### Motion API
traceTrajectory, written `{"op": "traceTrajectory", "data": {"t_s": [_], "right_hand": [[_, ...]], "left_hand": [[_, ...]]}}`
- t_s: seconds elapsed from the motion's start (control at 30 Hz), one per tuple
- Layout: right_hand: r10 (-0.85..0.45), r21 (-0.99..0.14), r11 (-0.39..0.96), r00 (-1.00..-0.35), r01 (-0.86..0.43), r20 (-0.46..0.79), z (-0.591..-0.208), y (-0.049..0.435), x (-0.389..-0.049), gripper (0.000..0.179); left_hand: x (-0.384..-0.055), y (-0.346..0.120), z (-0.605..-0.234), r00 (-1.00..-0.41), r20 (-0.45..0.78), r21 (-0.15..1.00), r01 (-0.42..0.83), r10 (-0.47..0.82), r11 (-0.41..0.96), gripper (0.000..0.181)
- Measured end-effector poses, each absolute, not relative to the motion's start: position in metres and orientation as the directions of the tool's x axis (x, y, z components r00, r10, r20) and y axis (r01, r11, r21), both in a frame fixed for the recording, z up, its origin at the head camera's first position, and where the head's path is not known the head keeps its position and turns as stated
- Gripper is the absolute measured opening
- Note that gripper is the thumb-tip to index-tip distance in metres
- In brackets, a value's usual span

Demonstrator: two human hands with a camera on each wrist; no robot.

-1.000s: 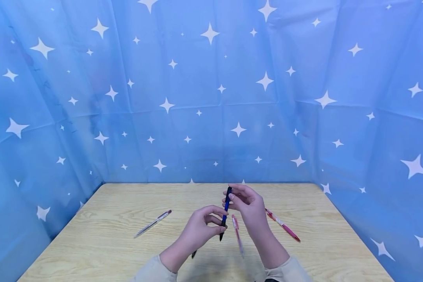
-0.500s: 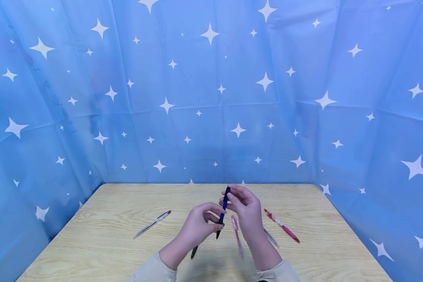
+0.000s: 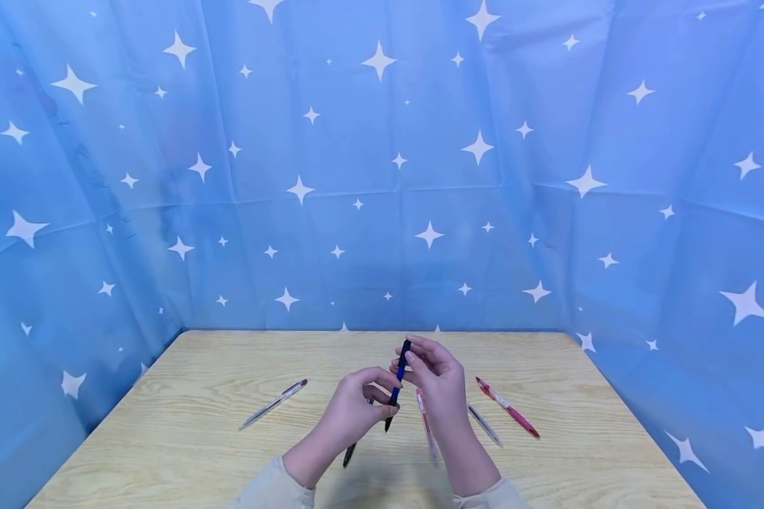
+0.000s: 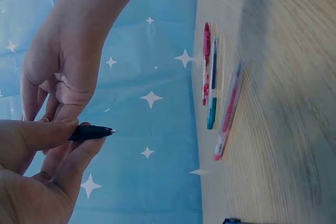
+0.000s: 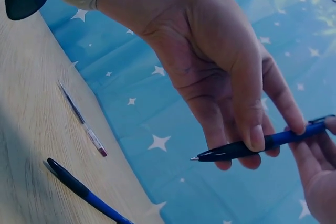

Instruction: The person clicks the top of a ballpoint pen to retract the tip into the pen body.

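Observation:
Both hands hold a blue ballpoint pen (image 3: pixel 399 371) with a black grip, slanted above the table, its tip pointing down. My left hand (image 3: pixel 355 406) pinches the black grip near the tip between thumb and fingers. Higher up, my right hand (image 3: pixel 439 378) pinches the clip end. From the right wrist view, the metal point shows at the end of the black grip (image 5: pixel 223 153), and the right hand (image 5: pixel 321 177) is cut off by the frame edge. Under the left hand lies a second blue pen with a black grip (image 5: pixel 79 187), partly hidden in the head view.
On the wooden table (image 3: pixel 165 438) lie a clear pen with a dark red end (image 3: pixel 274 404) at left, a pink pen (image 4: pixel 229 111), a clear pen with a teal end (image 4: pixel 212 93) and a red pen (image 3: pixel 508 408) at right. A blue star-patterned curtain (image 3: pixel 356 155) surrounds the table.
Both hands have shifted slightly left together, carrying the blue pen along. The clear pen beside the right wrist and more of the pen under the left hand have come into view.

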State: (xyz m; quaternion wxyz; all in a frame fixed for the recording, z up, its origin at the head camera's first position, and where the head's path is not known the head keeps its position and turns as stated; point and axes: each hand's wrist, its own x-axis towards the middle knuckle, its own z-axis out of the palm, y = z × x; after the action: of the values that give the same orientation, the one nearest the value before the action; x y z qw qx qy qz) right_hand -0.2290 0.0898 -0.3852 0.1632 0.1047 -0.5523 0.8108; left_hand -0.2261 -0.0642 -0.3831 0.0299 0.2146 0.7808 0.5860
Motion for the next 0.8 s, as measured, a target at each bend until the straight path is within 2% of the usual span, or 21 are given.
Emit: {"op": "traceTrajectory", "data": {"t_s": [0.33, 0.67, 0.8], "right_hand": [[0.065, -0.92, -0.238, -0.95, -0.311, 0.304, -0.385, 0.085, -0.236, 0.032], [-0.018, -0.965, -0.041, -0.965, -0.26, 0.261, -0.397, 0.074, -0.255, 0.037], [-0.039, -0.962, 0.089, -0.966, -0.26, 0.257, -0.406, 0.068, -0.264, 0.034]], "left_hand": [[-0.23, -0.082, -0.391, -0.891, 0.217, 0.891, 0.348, 0.4, 0.293, 0.036], [-0.237, -0.115, -0.408, -0.896, 0.204, 0.85, 0.362, 0.394, 0.382, 0.043], [-0.24, -0.129, -0.419, -0.912, 0.175, 0.839, 0.335, 0.371, 0.429, 0.043]]}}
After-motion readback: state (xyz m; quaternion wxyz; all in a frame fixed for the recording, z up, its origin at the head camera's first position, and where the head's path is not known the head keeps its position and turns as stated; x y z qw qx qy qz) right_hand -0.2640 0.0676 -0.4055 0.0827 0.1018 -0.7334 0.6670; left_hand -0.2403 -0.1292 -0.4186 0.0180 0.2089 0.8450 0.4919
